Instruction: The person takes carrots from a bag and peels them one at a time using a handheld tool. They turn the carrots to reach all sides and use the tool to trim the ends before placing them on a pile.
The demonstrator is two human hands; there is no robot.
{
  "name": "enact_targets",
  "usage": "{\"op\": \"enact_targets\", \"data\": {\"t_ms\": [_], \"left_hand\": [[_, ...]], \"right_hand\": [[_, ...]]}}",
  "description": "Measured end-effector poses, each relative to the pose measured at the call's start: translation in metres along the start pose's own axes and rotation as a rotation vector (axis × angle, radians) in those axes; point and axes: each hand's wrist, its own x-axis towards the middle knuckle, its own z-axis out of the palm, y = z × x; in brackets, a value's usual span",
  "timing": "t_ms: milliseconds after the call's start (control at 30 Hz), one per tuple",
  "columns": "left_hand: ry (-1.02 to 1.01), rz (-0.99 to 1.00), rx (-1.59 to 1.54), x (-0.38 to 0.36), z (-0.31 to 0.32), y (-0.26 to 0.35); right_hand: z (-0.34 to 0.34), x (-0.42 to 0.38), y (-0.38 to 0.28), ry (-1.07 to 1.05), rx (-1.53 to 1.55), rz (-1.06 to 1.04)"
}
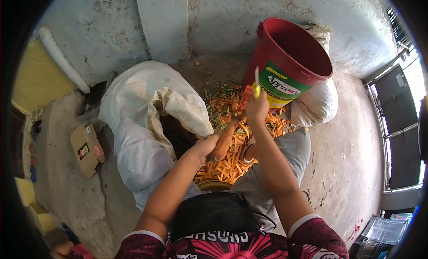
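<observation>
From where I stand, the left hand (207, 146) is closed around the thick lower end of a carrot (225, 139), near the centre of the frame. The right hand (257, 108), a little higher and to the right, is curled tight on a small yellow-handled tool (257, 91) whose slim, pale tip sticks up past the fist; whether it is a knife or a peeler I can't tell. A reddish-orange strip shows just left of that fist, too blurred to name surely.

The carrot is long and stout, dull orange with a browner, rougher look in places, and it narrows toward the top. Its long axis slants from lower left to upper right, steeper than it is level, the slimmer end pointing up toward the right hand and the blunt one down toward the person's lap.

Under it, between the grey-trousered legs (290, 154), spreads a heap of orange peelings (225, 166), mixed with greenish scraps toward the top. A bulging white sack (147, 83) with a gaping mouth sits left of the heap. At upper right a dark red bucket (249, 65) with a green-and-yellow label leans, another pale sack (317, 105) beside it. Farther out, a piece of cardboard (84, 154) lies on the concrete floor (62, 170) at left.
</observation>
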Motion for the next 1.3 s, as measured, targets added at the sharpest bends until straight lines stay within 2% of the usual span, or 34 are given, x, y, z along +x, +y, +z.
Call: {"op": "enact_targets", "data": {"t_ms": [33,67,167,267,367,433,467,533,633,733,833,933,1033,1133,1233,1300], "left_hand": [[0.019,-0.016,0.021,0.0,0.0,-0.001],[0.003,-0.004,0.009,0.0,0.001,-0.002],[-0.016,0.029,0.027,0.004,0.003,-0.005],[-0.025,0.032,0.116,0.002,0.001,-0.003],[-0.077,0.015,0.116,-0.017,0.003,0.011],[-0.059,0.026,0.086,-0.02,0.001,0.01],[0.012,0.08,0.116,-0.02,0.003,0.011],[0.153,0.189,0.169,-0.017,0.01,0.013],[0.137,0.184,0.216,-0.013,0.01,0.016],[0.273,0.3,0.72,0.003,-0.007,0.006],[0.36,0.378,1.033,-0.005,-0.002,0.012],[0.343,0.39,0.952,-0.002,0.002,0.012],[0.219,0.221,0.074,0.012,0.0,0.003],[-0.079,0.12,-0.044,0.012,-0.002,0.003],[-0.047,0.086,-0.283,0.015,0.004,-0.002],[-0.145,0.055,-0.353,0.019,-0.001,-0.006]], "right_hand": [[-0.004,0.01,0.003,0.061,-0.006,-0.015],[-0.009,0.021,0.004,0.026,-0.006,0.112],[-0.005,0.034,0.024,0.113,0.004,-0.023],[-0.003,0.037,0.029,0.224,-0.025,-0.047],[0.004,0.069,0.085,0.272,0.274,0.132],[-0.009,0.072,0.083,0.266,0.125,0.194],[-0.015,0.072,0.082,0.263,0.048,0.222],[-0.013,0.065,0.078,0.148,0.278,0.189],[-0.015,0.032,0.042,0.013,0.48,0.199],[-0.021,0.012,0.018,-0.069,0.535,0.136],[-0.028,0.006,0.009,-0.132,0.594,0.152],[-0.031,0.004,0.013,-0.119,0.633,0.162],[-0.034,-0.003,0.015,-0.135,0.671,0.223],[-0.032,-0.018,0.014,-0.2,0.742,0.294],[-0.023,-0.04,0.01,-0.242,0.711,0.287],[-0.027,-0.061,-0.01,-0.262,0.697,0.291]]}}
